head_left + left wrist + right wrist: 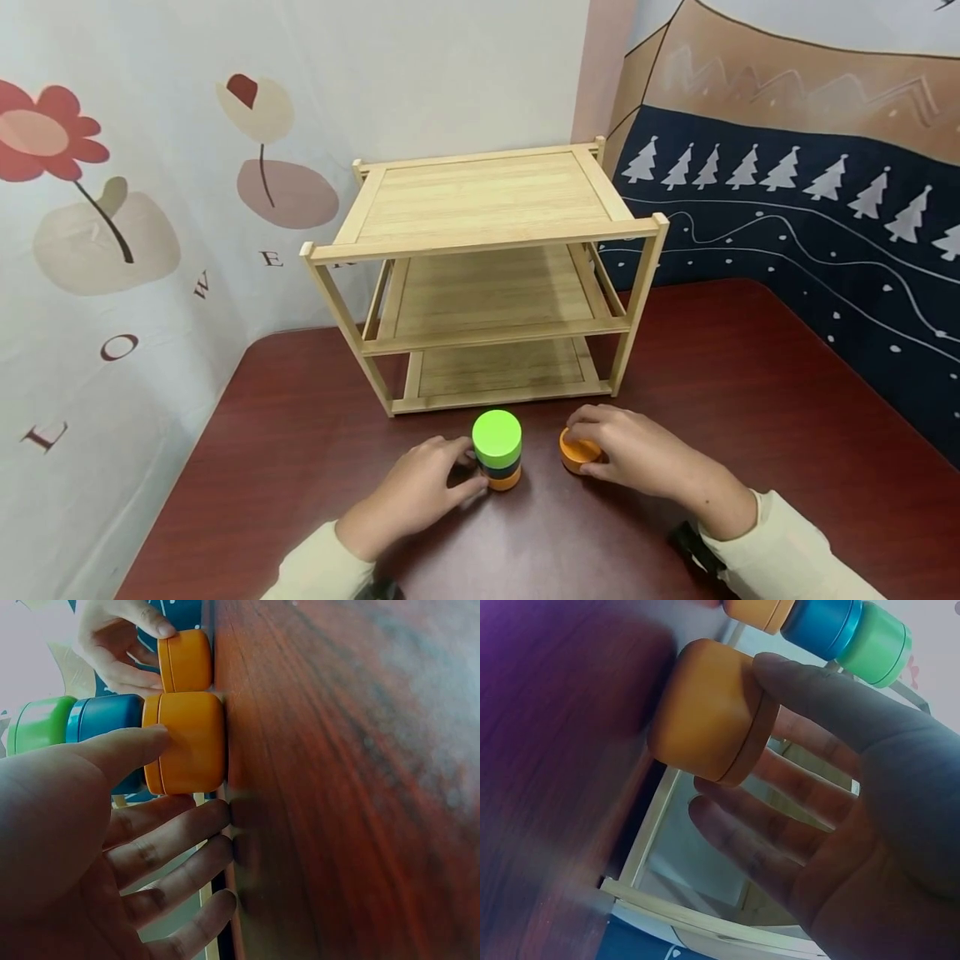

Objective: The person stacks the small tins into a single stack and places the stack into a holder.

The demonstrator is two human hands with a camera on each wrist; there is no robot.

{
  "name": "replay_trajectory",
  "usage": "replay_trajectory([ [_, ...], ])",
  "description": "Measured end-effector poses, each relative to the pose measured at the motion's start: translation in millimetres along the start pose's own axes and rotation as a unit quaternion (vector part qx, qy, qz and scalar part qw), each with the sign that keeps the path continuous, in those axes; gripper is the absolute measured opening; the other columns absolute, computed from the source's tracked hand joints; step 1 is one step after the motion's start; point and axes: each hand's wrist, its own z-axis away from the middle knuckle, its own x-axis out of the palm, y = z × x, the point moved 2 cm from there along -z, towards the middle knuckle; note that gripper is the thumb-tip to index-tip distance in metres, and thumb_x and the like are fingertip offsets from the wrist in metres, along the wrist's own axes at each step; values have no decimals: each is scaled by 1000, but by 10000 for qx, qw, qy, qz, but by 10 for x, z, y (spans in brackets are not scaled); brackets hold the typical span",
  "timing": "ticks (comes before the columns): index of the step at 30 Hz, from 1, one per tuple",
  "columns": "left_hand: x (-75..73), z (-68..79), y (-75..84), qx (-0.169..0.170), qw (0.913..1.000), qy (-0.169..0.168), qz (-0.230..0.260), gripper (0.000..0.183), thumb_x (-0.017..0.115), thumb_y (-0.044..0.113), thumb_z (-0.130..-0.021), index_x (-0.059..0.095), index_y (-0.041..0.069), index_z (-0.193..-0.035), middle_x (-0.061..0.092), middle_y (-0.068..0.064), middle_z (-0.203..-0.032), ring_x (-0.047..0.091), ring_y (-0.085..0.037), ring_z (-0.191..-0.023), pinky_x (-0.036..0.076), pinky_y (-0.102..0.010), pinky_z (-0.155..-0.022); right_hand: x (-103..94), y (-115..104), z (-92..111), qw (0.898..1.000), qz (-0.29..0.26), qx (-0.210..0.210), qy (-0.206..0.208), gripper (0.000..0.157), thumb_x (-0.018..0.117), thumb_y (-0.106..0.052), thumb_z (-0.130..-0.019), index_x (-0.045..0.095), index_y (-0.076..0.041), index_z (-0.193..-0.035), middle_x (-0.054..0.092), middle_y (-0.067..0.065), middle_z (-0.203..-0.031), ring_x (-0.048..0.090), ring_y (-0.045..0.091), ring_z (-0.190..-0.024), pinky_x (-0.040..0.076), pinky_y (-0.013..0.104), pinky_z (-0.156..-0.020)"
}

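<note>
Three small lidded round jars stand stacked on the dark red table: an orange jar (191,742) at the bottom, a blue jar (105,718) in the middle and a green jar (497,437) on top. My left hand (426,483) is at the stack's left side, thumb tip on the bottom jar's lid edge and the other fingers loosely extended beside it. To the right of the stack, my right hand (633,450) holds a separate orange jar (709,712) between its thumb, at the front, and the fingers, which reach over its far side. This jar sits low at the tabletop.
Behind the jars stands a three-tier wooden shelf (487,200), its lower front rail (502,397) just beyond the stack. A printed cloth (450,75) covers the wall at the back, and a dark tree-patterned cloth (825,242) hangs to the right. The red table (750,358) runs under everything.
</note>
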Motion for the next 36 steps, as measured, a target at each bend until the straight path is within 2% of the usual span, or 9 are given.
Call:
replay_trajectory([
  [11,8,5,-13,-42,10000,6,11,36,63,48,-82,60,22,-106,68,11,-92,58,-10,-88,48,-36,-78,17,-18,-10,9999,76,-70,-65,31,73,-26,-77,67,-19,-106,59,-3,-114,57,12,-103,51,33,-82],
  [29,10,-2,-28,-58,10000,9,27,36,63,48,-81,61,22,-105,67,12,-90,58,-9,-87,48,-35,-76,30,-29,-28,9999,60,38,-137,35,72,-25,-78,66,-17,-111,57,0,-118,58,15,-104,52,33,-80],
  [36,10,0,-21,-125,9999,-59,78,40,62,48,-82,60,20,-110,67,12,-92,58,-10,-88,48,-36,-78,58,-27,-27,9993,-49,97,-350,43,73,-23,-77,61,-18,-118,54,1,-123,62,13,-93,53,30,-73],
])
